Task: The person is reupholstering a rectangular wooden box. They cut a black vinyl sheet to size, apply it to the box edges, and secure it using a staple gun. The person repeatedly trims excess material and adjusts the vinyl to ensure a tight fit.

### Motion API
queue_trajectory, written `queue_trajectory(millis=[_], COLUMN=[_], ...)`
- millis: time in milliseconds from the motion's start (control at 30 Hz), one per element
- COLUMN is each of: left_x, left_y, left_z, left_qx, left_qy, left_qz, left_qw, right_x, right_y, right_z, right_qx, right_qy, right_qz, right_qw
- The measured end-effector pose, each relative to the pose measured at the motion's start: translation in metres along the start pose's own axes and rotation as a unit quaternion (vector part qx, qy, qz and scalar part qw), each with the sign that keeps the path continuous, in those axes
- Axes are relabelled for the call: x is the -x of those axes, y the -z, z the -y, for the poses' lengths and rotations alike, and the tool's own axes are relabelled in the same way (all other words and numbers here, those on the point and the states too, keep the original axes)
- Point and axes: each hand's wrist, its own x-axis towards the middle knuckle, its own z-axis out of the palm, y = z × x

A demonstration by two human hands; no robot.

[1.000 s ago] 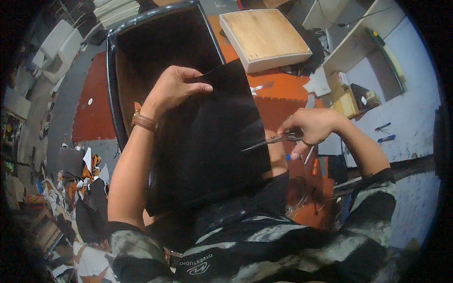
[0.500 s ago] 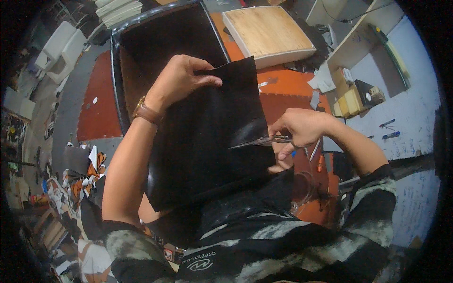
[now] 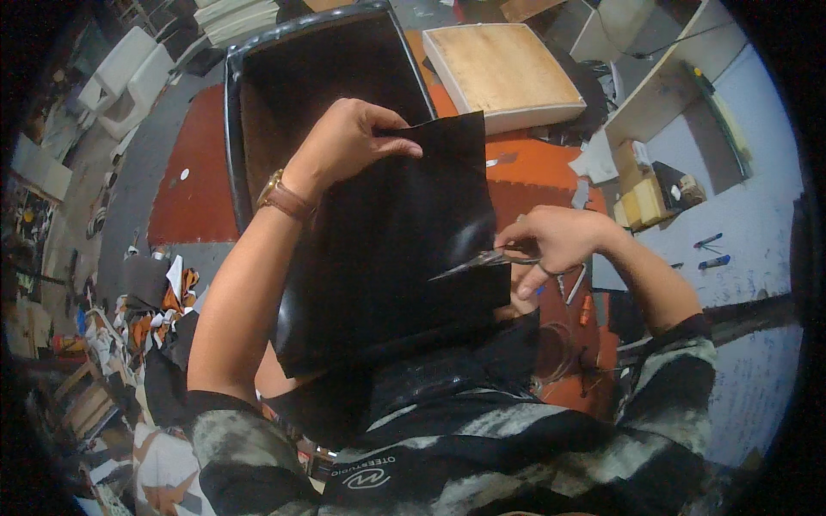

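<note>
My left hand (image 3: 353, 138), with a brown-strapped watch on the wrist, pinches the upper edge of a black leather-like sheet (image 3: 379, 249) hanging over my lap. My right hand (image 3: 555, 245) grips metal scissors (image 3: 469, 263) at the sheet's right side, blades pointing left across its dark surface; whether they cut into it, I cannot tell. Behind the sheet stands a black open-topped upholstered box (image 3: 327, 52), a padded rim around it. Part of my bare leg shows below my right hand.
A pale wood-topped padded block (image 3: 499, 73) lies at the upper right on orange material (image 3: 525, 159). A white work board (image 3: 731, 258) with pens and foam blocks (image 3: 641, 198) stands right. Fabric scraps (image 3: 172, 292) pile up left; white chair-like pieces (image 3: 129, 82) stand farther back.
My left hand and the sheet's top moved upward and rightward from a second ago, still held. My right hand with the scissors shifted slightly; the surroundings appear a little farther right in view.
</note>
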Motion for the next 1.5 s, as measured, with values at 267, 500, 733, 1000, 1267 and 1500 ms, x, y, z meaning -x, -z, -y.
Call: queue_trajectory(millis=[267,500,733,1000,1267,1500], left_x=[0.001,-0.001,-0.002,-0.002,0.000,0.007], left_y=[0.002,0.001,0.002,0.005,0.014,0.034], left_z=[-0.007,-0.009,-0.016,-0.022,-0.026,-0.034], left_qx=[-0.004,0.014,-0.027,-0.020,-0.033,-0.023], left_qy=[-0.014,-0.042,-0.057,-0.076,-0.091,-0.072], left_qz=[0.004,0.008,0.000,-0.009,-0.030,-0.058], left_qw=[1.000,0.999,0.998,0.997,0.995,0.995], right_x=[-0.015,-0.022,-0.030,-0.048,-0.069,-0.105], right_y=[-0.006,-0.010,-0.016,-0.022,-0.036,-0.046], right_z=[0.013,0.042,0.056,0.069,0.095,0.149], right_qx=[0.034,0.051,0.073,0.086,0.088,0.132], right_qy=[-0.008,0.014,0.039,0.046,0.056,0.044], right_qz=[0.001,-0.023,-0.035,-0.039,-0.062,-0.016], right_qw=[0.999,0.998,0.996,0.994,0.993,0.990])
